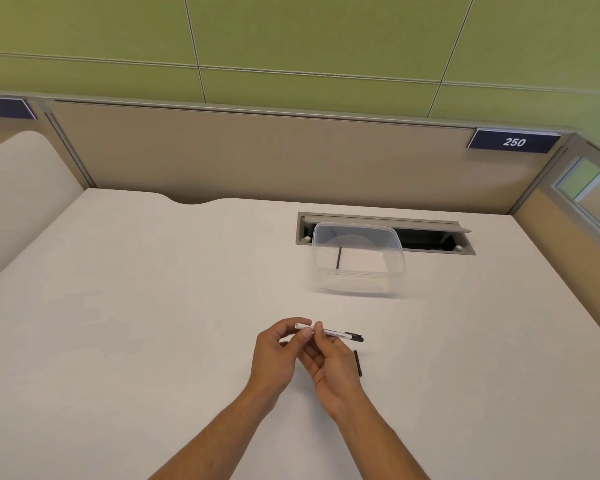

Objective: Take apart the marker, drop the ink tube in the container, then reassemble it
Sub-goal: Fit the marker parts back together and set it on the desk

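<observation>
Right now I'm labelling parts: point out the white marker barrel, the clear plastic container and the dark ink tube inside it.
white marker barrel (331, 332), head view, mid-barrel.
clear plastic container (394, 233), head view, far rim.
dark ink tube (339, 258), head view, mid-length.

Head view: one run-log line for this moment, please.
left hand and right hand: both grip marker | ink tube: in container | dark piece: on desk
</observation>
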A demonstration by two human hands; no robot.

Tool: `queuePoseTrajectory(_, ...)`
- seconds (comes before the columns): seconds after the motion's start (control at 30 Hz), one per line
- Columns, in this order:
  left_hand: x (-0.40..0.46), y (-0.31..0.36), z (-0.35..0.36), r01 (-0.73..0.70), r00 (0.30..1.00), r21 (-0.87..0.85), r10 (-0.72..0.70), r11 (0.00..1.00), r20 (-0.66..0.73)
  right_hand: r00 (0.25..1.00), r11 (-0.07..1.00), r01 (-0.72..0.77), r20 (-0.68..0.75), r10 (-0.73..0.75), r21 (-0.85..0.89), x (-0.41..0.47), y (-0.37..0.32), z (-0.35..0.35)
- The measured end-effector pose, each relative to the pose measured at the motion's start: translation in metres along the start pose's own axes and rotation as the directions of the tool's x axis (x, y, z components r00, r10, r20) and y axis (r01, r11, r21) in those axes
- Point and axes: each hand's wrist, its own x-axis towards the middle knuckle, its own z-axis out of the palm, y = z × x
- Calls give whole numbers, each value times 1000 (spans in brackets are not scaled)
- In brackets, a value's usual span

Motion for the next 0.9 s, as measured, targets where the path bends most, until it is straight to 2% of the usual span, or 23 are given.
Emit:
queuePoseTrajectory(0.13,2,4,-2,-18,1000,-38,17,999,-8,1000,992,-8,0,8,-123,-5,-3,-6)
queuePoseTrajectory(0.2,6,4,-5,-39,999,-37,38,999,-33,998,969,4,-67,-21,-246,-7,-5,-10)
queuePoseTrajectory(0.27,11,5,-8,-74,996,-63,70,995,-59,987,907,51,-120,-111,-417,-9,-8,-18)
queuePoseTrajectory(0.33,14,7,-10,-107,991,-110,97,988,-94,962,804,114,-137,-236,-583,-9,-11,-30)
queuePoseTrajectory(0.4,17,9,-12,-127,987,-139,111,982,-119,917,652,141,-150,-369,-745,-9,-13,-42)
queuePoseTrajectory(0.5,22,10,-16,-130,984,-171,107,977,-141,834,392,90,-146,-532,-916,-4,-17,-62)
queuePoseTrajectory(0.57,24,11,-17,-128,983,-182,100,975,-153,821,240,27,-115,-558,-970,0,-18,-74)
queuePoseTrajectory(0.67,25,11,-17,-142,980,-177,113,974,-162,859,76,-60,-90,-504,-995,4,-16,-87)
queuePoseTrajectory(0.73,25,11,-18,-146,979,-177,116,973,-168,874,41,-72,-82,-479,-997,5,-16,-90)
queuePoseTrajectory(0.9,25,7,-20,-117,982,-187,86,975,-167,873,34,-68,-76,-481,-997,8,-19,-89)
